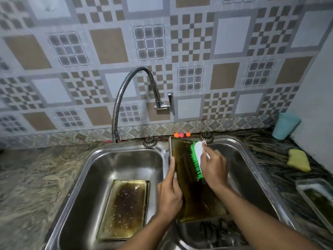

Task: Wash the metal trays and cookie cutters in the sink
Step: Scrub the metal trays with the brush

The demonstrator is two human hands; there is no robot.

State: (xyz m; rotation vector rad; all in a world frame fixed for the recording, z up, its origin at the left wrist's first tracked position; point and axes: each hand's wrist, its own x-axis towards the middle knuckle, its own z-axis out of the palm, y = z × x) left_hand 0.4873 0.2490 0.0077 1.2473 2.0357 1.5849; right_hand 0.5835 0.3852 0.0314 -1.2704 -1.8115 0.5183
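**Head view: scrubbing a held tray over the right basin**

Step in hand – brush-cleaning one metal tray.

- The left hand (169,193) grips the held tray (196,201) by its left long edge, with the fingers wrapped round the rim. The tray stands tilted over the right basin of the sink (84,177). Its far end is raised and its near end is low, probably so that loosened grime drains into the basin and not onto the table (36,177).
- The right hand (214,168) is clenched round the white back of the scrub brush (196,157). The green bristles press against the tray's browned inner face near its upper end. Gripping the tray by its edge braces it against the pressure of the brush.
- A second tray (124,208) lies flat on the floor of the left basin with its stained face up – judged to be waiting its turn.
- A third tray (319,197) rests on the table to the right of the sink, partly out of frame.
- Dark shapes lie at the bottom of the right basin under the held tray. They are too blurred to confirm as cookie cutters.
- The flexible faucet (126,98) points at the left basin, and no water stream is visible.
- A yellow sponge (298,159) and a teal cup (285,126) sit at the right of the table, well apart from the work.
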